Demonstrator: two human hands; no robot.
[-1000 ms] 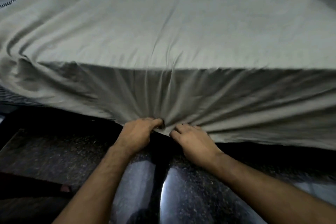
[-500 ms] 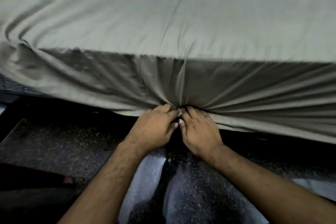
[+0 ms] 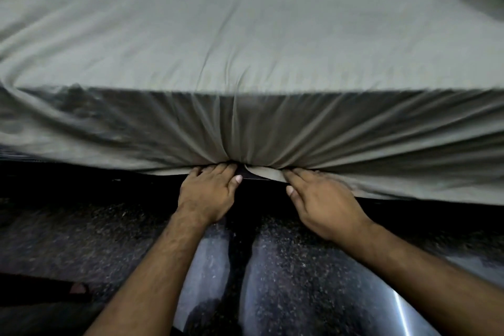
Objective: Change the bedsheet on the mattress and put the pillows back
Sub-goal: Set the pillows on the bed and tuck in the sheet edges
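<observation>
I see a grey bedsheet (image 3: 245, 35) spread over the mattress, hanging down the near side. Both hands are at its bottom edge, close together. The left hand (image 3: 207, 194) and the right hand (image 3: 321, 199) push their fingers under the sheet – fingers bent, pressing the cloth in. The floor (image 3: 81, 240) is dark and speckled.

The mattress itself is wholly hidden under the bedsheet (image 3: 245, 35), which runs off the picture at the top, left and right. The fingertips of the left hand (image 3: 207, 194) and the right hand (image 3: 324, 204) vanish under the sheet's lower hem, so their grip on the cloth cannot be made out. Both forearms are cut off by the bottom edge. The sheet's left side is smeared by blur, and the space under the bed is too dark to read.
</observation>
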